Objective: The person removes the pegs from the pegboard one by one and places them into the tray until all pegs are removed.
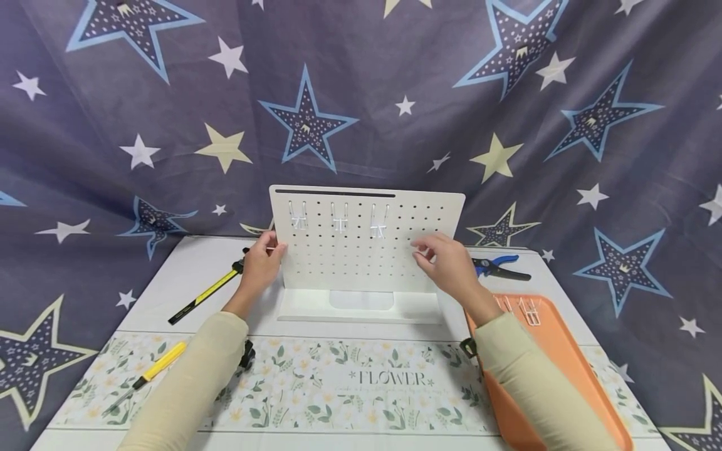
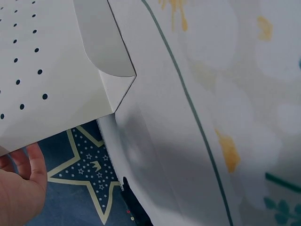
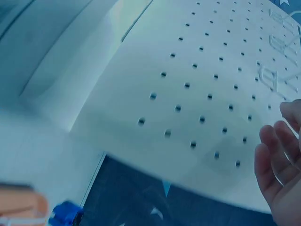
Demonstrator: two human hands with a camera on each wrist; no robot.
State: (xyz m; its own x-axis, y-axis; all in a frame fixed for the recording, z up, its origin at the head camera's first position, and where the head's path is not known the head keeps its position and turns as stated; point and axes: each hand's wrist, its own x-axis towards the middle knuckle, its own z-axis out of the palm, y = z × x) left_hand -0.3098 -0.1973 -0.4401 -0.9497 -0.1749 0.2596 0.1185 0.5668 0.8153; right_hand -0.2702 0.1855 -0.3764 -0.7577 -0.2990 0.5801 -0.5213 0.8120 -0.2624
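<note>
A white pegboard (image 1: 316, 266) stands upright on its base at the middle of the table. Several rows of holes cover it, and three white wire hooks (image 1: 340, 224) hang near its top. My left hand (image 1: 261, 266) grips the board's left edge, thumb toward the front; in the left wrist view the fingers (image 2: 36, 162) reach behind that edge. Close to the right part of the board is my right hand (image 1: 448, 263), its fingers loosely bent with nothing seen between them. In the right wrist view the thumb and fingers (image 3: 268, 169) stand apart before the holes.
At the right lies an orange tray (image 1: 555, 376) with more white hooks (image 1: 532, 318). Blue-handled pliers (image 1: 499, 269) rest behind it. On the left are a long black-and-yellow tool (image 1: 209, 295) and a yellow-handled screwdriver (image 1: 163, 361). A flower-print runner (image 1: 338, 401) crosses the front.
</note>
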